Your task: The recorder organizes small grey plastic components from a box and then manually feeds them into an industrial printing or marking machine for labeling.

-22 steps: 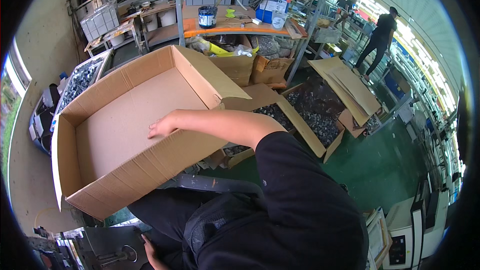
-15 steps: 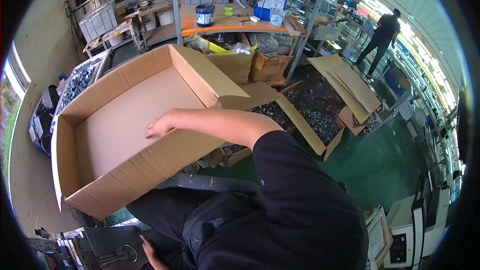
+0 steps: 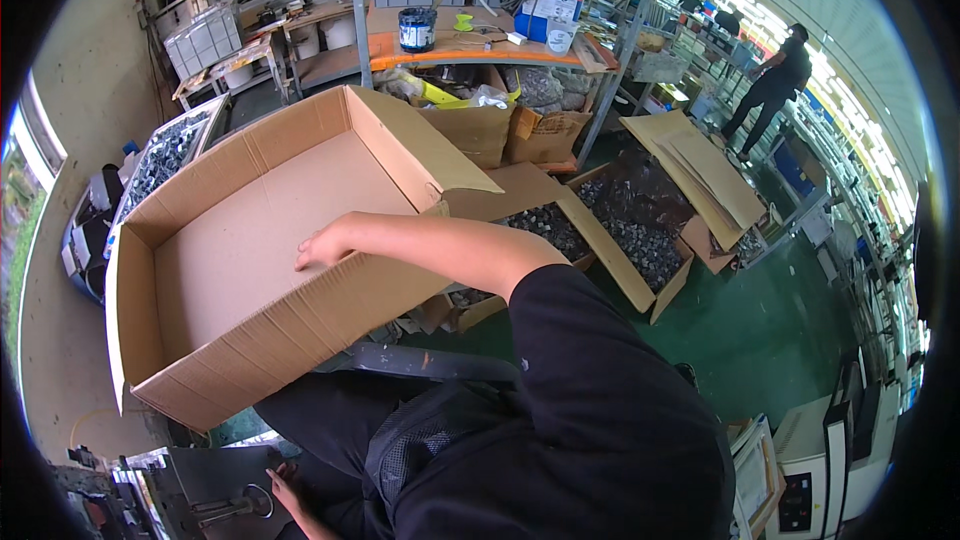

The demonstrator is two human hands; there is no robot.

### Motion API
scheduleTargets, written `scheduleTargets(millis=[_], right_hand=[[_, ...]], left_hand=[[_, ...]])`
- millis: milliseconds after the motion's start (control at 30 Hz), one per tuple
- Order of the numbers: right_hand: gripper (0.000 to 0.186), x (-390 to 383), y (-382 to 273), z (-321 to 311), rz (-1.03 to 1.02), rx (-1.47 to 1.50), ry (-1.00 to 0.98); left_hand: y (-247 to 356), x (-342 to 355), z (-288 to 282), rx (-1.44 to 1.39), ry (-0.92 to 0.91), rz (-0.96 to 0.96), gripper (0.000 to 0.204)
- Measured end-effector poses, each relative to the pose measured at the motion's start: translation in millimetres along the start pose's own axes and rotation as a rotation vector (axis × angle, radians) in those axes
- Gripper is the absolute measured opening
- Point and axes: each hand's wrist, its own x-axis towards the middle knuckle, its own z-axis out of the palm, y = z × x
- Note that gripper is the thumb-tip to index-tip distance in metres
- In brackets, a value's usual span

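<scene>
A large open cardboard box (image 3: pixel 270 202) sits tilted in front of me, its plain brown bottom showing. My right arm reaches across the box's near wall. Inside, my right hand (image 3: pixel 328 241) hangs just past that wall's top edge, fingers bent loosely downward and holding nothing I can see. Low on the left, my left hand (image 3: pixel 287 489) is beside my leg, near a dark panel (image 3: pixel 215 478) with a round metal ring (image 3: pixel 258 502). Its fingers are loosely apart, with nothing visible in them.
Cardboard boxes of small dark parts (image 3: pixel 640 250) stand on the green floor (image 3: pixel 740 330). An orange-edged bench (image 3: pixel 470 55) holds a dark blue paint tin (image 3: pixel 416 32) and blue container (image 3: pixel 551 2). A person (image 3: pixel 770 90) stands far right. White machine (image 3: pixel 800 460) at lower right.
My left hand has shifted a little to the left and its fingers have moved. The right hand stays over the box wall. The far person has changed posture, with an arm now out.
</scene>
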Motion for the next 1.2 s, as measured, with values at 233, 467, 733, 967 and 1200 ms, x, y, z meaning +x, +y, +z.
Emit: scheduleTargets(millis=[233,467,733,967,1200], right_hand=[[0.077,-18.3,5.4,-0.5,-0.062,0.135,0.111],[0.07,-72.4,-16.1,-30.9,-0.105,0.308,0.352],[0.038,-122.2,-76.7,-112.1,-0.028,0.247,0.633],[0.023,-99.0,-30.4,-166.3,0.038,0.047,1.014],[0.038,-78.0,-26.8,-201.8,0.365,-0.335,0.946]], left_hand=[[6.4,-7.6,14.8,-0.006,0.033,-0.081,0.065],[15.7,-22.1,12.5,-0.147,0.12,-0.111,0.06],[12.5,-43.0,-4.0,-0.131,0.237,0.003,0.061],[17.7,-65.5,-3.3,-0.141,0.327,-0.038,0.06],[9.7,-90.6,-20.4,-0.098,0.415,-0.104,0.062]])
